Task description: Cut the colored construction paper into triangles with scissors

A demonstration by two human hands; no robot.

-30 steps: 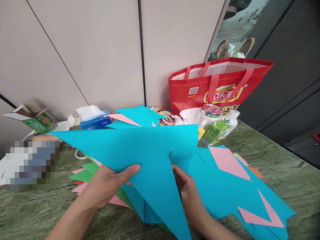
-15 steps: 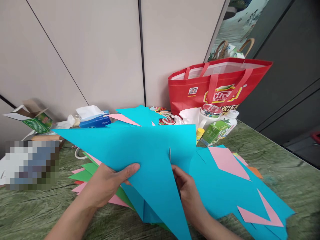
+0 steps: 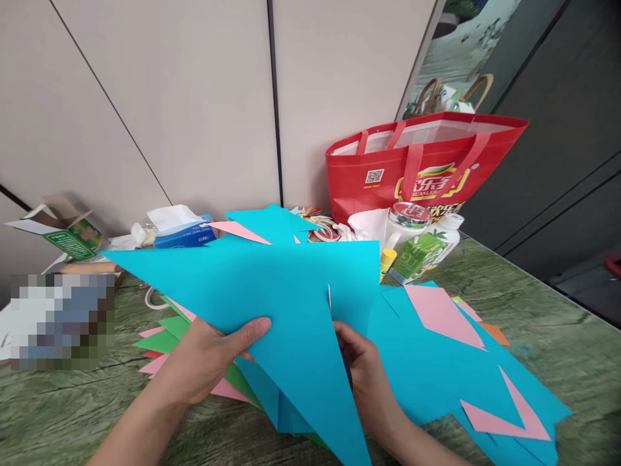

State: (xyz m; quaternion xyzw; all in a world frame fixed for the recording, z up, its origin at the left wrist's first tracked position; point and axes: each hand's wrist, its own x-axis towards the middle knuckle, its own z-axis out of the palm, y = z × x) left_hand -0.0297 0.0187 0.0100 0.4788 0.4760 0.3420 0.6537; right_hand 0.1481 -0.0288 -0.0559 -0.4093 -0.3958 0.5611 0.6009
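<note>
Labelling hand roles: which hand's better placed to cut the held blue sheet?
Probably the right hand: it sits just below a thin silvery tip; the left hand grips the blue sheet.

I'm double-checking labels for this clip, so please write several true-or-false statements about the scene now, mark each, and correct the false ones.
1. The left grip holds a blue sheet, with the thumb on its near face. True.
2. A red bag stands behind the green carton. True.
3. The right grip is reaching into the red bag. False: it is at the edge of the blue sheet, its fingers partly hidden.
4. In this view, the blue tissue box is left of the red bag. True.
5. The V-shaped scrap at lower right is green. False: it is pink.
</note>
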